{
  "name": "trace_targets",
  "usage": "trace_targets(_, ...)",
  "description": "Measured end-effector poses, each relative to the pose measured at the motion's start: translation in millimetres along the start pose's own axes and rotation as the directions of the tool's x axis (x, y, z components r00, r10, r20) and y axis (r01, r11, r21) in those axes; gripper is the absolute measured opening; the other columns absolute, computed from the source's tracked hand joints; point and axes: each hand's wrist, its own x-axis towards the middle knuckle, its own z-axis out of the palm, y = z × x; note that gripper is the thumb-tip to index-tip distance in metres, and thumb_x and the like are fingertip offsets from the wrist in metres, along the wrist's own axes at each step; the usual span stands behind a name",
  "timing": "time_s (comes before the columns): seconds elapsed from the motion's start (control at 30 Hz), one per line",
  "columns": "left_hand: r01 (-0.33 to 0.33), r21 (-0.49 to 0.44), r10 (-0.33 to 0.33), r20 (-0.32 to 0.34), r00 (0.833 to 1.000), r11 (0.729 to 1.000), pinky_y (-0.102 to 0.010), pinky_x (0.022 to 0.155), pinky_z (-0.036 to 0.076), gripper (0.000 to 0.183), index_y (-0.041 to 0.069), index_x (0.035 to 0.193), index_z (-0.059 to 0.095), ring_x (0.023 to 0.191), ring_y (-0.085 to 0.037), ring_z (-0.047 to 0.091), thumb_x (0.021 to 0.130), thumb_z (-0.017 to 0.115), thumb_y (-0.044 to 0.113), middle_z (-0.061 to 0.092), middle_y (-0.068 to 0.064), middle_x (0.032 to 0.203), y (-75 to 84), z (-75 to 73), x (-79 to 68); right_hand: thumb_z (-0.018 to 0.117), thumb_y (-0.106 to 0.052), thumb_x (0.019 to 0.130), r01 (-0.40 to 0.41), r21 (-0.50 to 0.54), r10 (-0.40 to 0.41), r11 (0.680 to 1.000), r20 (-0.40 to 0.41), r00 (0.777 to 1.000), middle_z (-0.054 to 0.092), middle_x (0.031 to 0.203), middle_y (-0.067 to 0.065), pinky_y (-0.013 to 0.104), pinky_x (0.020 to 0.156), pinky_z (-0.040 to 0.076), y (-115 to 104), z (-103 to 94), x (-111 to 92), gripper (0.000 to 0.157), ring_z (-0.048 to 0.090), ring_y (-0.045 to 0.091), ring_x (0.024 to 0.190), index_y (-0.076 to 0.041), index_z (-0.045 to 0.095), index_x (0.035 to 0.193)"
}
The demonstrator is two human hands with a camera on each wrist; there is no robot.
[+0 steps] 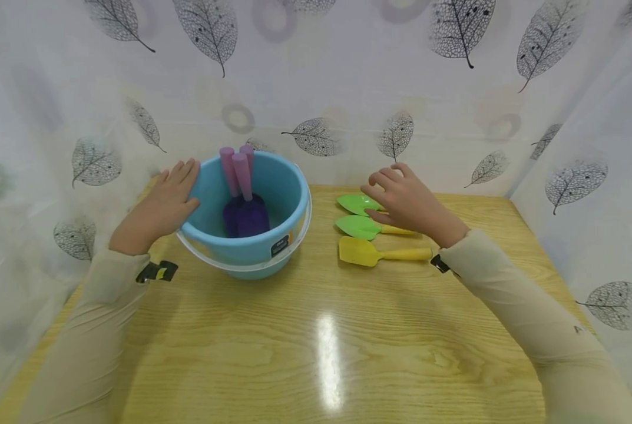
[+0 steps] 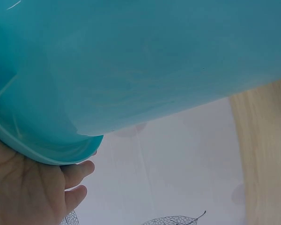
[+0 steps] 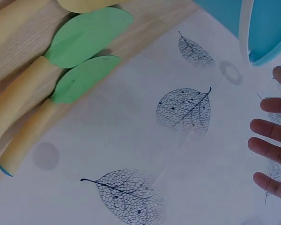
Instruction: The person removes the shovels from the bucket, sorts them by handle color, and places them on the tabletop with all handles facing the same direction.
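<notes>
A light blue bucket (image 1: 257, 250) with a white handle (image 1: 252, 269) stands on the left side of the table. Inside it lean three toy shovels with pink handles (image 1: 243, 175) and dark purple blades (image 1: 247, 218). My left hand (image 1: 162, 203) rests against the left of the bucket's rim, its fingers extended; the left wrist view shows the palm (image 2: 28, 192) at the rim. My right hand (image 1: 408, 200) hovers above two green trowels (image 1: 358, 227), fingers loosely bent and holding nothing. Nearest me lies a yellow shovel (image 1: 359, 251). The right hand partly hides the farther green trowel.
The wooden table (image 1: 241, 353) reaches toward me, with a bright reflection in its middle. A white curtain (image 1: 342, 76) printed with leaves and rings closes off the back and both sides.
</notes>
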Motion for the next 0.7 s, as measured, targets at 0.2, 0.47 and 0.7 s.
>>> trace_targets(0.2,-0.003,0.003,0.003,0.006,1.0,1.0,-0.06,0.115,-0.003,0.066,-0.008,0.147,-0.003,0.143,-0.045,-0.005,0.099,0.032,0.019,-0.003,-0.028,0.155,-1.9,0.5,0.9,0.068,-0.033,0.083,0.027,-0.019,-0.027,0.999,-0.025,0.999,0.064,0.098,0.013,0.05,0.088,0.046,-3.0,-9.1,29.4,0.034,0.06,0.032,0.094,-0.007,0.063,0.104)
trace_targets(0.47,0.0,-0.002,0.0,0.005,1.0,1.0,-0.06,0.115,-0.003,0.066,-0.008,0.147,-0.004,0.143,-0.044,-0.006,0.099,0.033,0.019,-0.004,-0.028,0.155,-1.4,0.2,0.7,0.066,-0.034,0.085,0.069,-0.006,-0.069,0.998,-0.026,0.997,0.063,0.103,0.013,0.05,0.093,0.045,-11.6,-20.5,63.9,0.033,0.058,0.03,0.1,-0.008,0.062,0.106)
trace_targets(0.7,-0.005,0.013,0.005,0.006,1.0,1.0,-0.06,0.115,-0.002,0.066,-0.009,0.147,-0.002,0.143,-0.046,-0.004,0.099,0.034,0.018,-0.002,-0.029,0.154,0.1,-0.2,0.0,0.064,-0.032,0.087,0.135,0.003,-0.134,0.991,-0.027,0.991,0.063,0.104,0.013,0.048,0.096,0.043,-16.8,-24.0,91.0,0.033,0.056,0.029,0.102,-0.008,0.061,0.109)
